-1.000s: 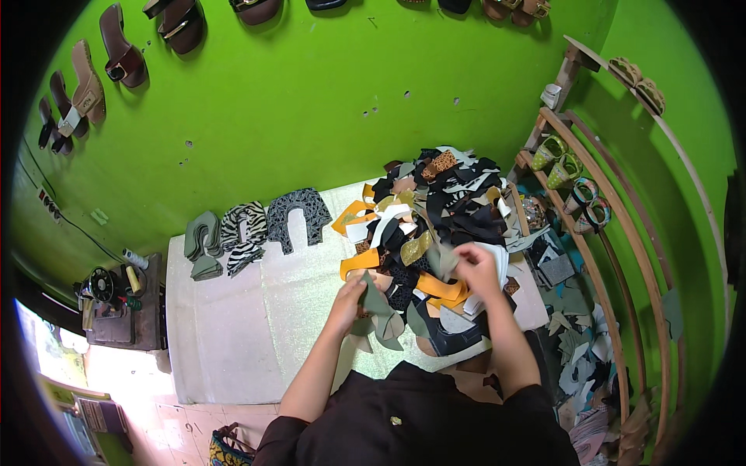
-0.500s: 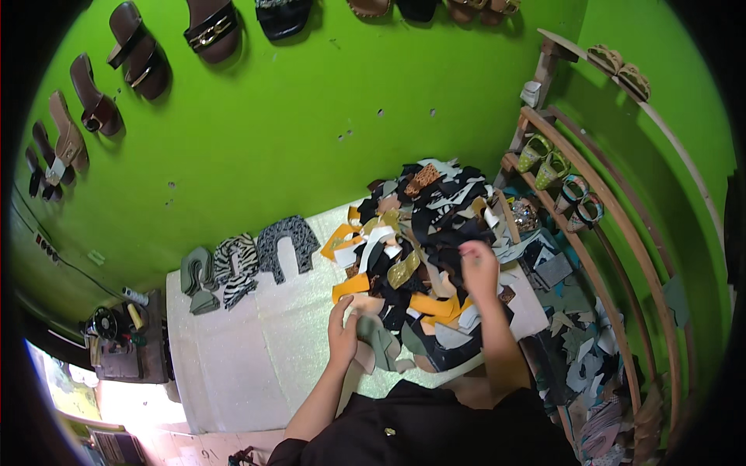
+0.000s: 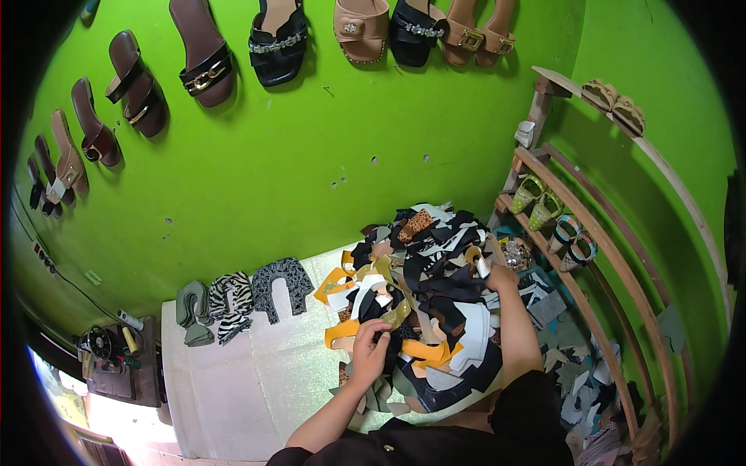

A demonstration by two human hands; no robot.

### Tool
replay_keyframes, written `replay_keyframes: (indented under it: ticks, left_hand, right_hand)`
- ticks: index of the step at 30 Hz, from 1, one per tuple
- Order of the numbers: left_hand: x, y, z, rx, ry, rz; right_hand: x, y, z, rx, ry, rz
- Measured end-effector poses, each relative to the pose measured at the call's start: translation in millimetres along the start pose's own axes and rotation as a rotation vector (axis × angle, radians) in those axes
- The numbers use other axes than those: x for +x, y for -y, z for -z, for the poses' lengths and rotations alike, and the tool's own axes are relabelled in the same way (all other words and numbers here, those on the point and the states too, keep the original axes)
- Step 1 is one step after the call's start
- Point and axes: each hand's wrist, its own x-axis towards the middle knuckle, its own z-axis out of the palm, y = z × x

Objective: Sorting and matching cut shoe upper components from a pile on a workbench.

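Note:
A heap of material scraps (image 3: 435,295) in black, white, zebra print, mustard and gold covers the right part of the pale table. My right hand (image 3: 503,281) reaches to its far right side, fingers closed on a scrap with a white face (image 3: 482,267). Beside that lies a curled tan piece (image 3: 472,255). My left hand (image 3: 370,348) hovers at the heap's near left, fingers bent and apart, with nothing visible in it. A shiny gold strip (image 3: 397,316) and a mustard piece (image 3: 339,334) are nearest to it.
Sorted grey-green (image 3: 193,304), zebra-print (image 3: 231,293) and dark patterned cut pieces (image 3: 281,286) lie along the table's far left. A wooden rack (image 3: 598,248) with shoes stands at right, above more scraps (image 3: 571,373). Sandals hang on the green wall. A small fan (image 3: 99,342) stands left.
The view has tilted up, showing more of the wall sandals. My right hand has reached farther into the heap and onto a scrap; my left hand has moved right, toward the gold strip.

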Motion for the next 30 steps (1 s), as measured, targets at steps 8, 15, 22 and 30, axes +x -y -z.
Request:
replay_keyframes:
  ticks: [8,15,22,30]
  left_hand:
    - [4,-1,1,-0.051,0.006,0.011]
    - [21,2,-9,0.013,0.015,-0.100]
    - [72,-12,-78,-0.038,0.286,-0.093]
    - [88,36,-125,-0.232,0.513,0.104]
  right_hand:
    - [-3,-32,0,0.352,-0.211,0.180]
    - [-36,-34,33,0.595,-0.535,0.478]
    - [-79,6,26,0.254,-0.894,0.757]
    - [-95,-1,-9,0.270,-0.951,0.828]
